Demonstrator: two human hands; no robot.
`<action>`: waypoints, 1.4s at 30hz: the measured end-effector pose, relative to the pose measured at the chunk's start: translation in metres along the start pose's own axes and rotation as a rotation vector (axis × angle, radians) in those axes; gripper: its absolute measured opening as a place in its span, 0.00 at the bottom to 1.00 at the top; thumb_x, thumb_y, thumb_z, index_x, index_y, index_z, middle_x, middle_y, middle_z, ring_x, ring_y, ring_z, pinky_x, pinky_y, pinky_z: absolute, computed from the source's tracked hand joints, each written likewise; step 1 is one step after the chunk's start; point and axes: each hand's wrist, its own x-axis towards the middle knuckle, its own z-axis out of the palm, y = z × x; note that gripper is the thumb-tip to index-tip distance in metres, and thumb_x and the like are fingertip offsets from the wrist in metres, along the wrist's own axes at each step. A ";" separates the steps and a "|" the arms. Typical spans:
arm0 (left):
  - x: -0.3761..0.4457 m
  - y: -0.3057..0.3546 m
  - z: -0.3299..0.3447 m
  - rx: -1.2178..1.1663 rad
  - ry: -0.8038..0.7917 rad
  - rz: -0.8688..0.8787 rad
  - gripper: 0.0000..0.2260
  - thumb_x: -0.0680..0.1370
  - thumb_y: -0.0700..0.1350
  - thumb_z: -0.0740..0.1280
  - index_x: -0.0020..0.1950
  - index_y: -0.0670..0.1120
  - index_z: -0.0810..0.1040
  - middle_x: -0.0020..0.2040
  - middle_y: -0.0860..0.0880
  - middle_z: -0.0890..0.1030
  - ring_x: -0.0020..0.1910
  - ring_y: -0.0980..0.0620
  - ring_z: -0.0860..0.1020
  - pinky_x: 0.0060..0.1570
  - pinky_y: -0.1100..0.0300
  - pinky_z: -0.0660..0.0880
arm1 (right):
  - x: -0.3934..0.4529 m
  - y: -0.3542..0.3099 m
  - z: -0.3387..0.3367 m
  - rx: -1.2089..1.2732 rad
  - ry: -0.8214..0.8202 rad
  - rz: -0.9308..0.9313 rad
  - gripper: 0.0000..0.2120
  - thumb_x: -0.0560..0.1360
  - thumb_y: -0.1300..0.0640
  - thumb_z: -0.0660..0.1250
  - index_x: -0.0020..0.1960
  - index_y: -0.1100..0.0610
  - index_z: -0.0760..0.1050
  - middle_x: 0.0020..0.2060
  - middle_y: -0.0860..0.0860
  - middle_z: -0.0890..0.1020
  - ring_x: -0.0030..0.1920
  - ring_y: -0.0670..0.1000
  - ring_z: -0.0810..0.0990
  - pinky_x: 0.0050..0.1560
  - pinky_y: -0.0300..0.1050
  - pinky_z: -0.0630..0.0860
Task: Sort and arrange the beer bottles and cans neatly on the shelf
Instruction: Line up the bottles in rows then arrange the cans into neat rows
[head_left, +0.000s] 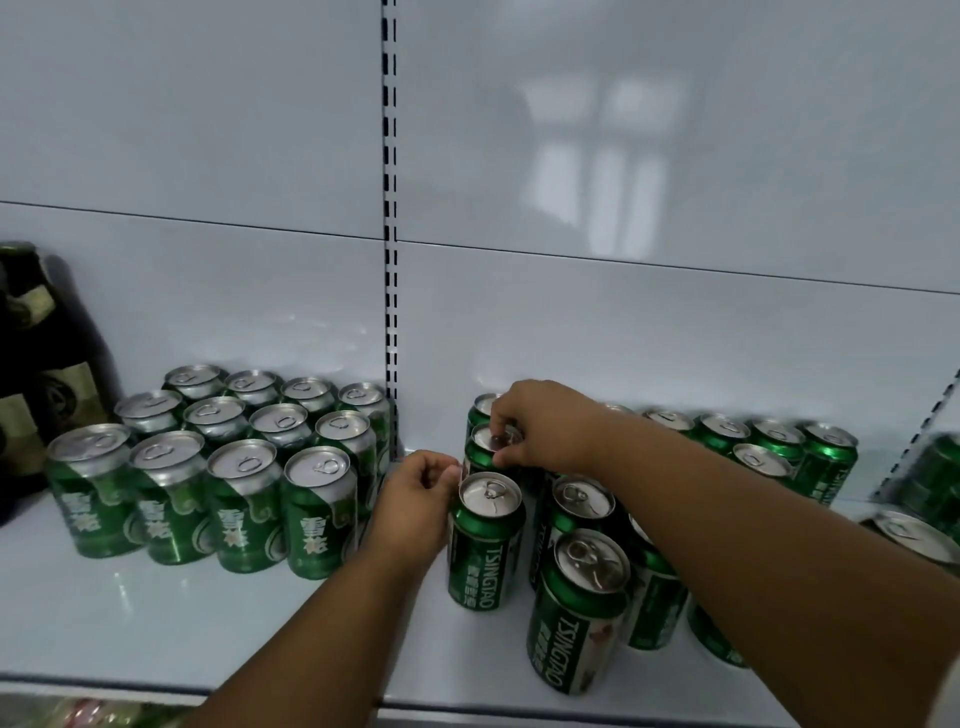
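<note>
Right hand (540, 423) pinching rim of a back can (491, 447), left hand (415, 499) with curled fingers gripping front can (485, 540) near the upright rail (389, 260), bare shelf (156, 623) strip toward front edge, tidy can block (218, 467) at left.

1. A glossy pale grey-white back panel (208, 130) of sheet metal filled most of the view behind the shelving.
2. A thin horizontal seam (197, 222) divided that panel into an upper and a lower section.
3. A white vertical upright with two columns of dark slots (389, 208) ran from the top edge down to the shelf's rear edge, splitting the unit into left and right bays.
4. A second slotted upright (919, 434) slanted at the far right edge.
5. A soft reflection of a paned window (597, 171) glowed on the right bay's panel.
6. The smooth white shelf board (130, 623) showed faint glints near its front edge.
7. The light was dim, cool and bluish.
</note>
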 end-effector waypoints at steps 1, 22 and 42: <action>-0.005 0.005 0.000 -0.018 0.014 -0.020 0.07 0.80 0.37 0.65 0.45 0.44 0.80 0.42 0.40 0.83 0.41 0.45 0.79 0.47 0.45 0.78 | -0.004 -0.002 -0.001 0.013 0.024 -0.018 0.12 0.73 0.48 0.73 0.53 0.52 0.79 0.47 0.47 0.75 0.49 0.48 0.75 0.46 0.42 0.70; -0.080 0.005 -0.014 0.407 -0.150 0.156 0.20 0.75 0.38 0.73 0.62 0.55 0.76 0.54 0.54 0.80 0.50 0.59 0.81 0.50 0.64 0.79 | -0.043 -0.020 -0.002 0.080 -0.061 -0.073 0.19 0.69 0.45 0.75 0.56 0.49 0.76 0.47 0.44 0.78 0.47 0.46 0.77 0.45 0.41 0.73; -0.068 0.056 -0.015 0.687 -0.184 0.769 0.12 0.74 0.40 0.70 0.56 0.49 0.75 0.51 0.55 0.73 0.51 0.56 0.72 0.51 0.62 0.70 | -0.112 -0.019 -0.014 0.183 0.228 0.371 0.06 0.79 0.56 0.64 0.53 0.50 0.79 0.47 0.45 0.81 0.47 0.44 0.78 0.48 0.41 0.73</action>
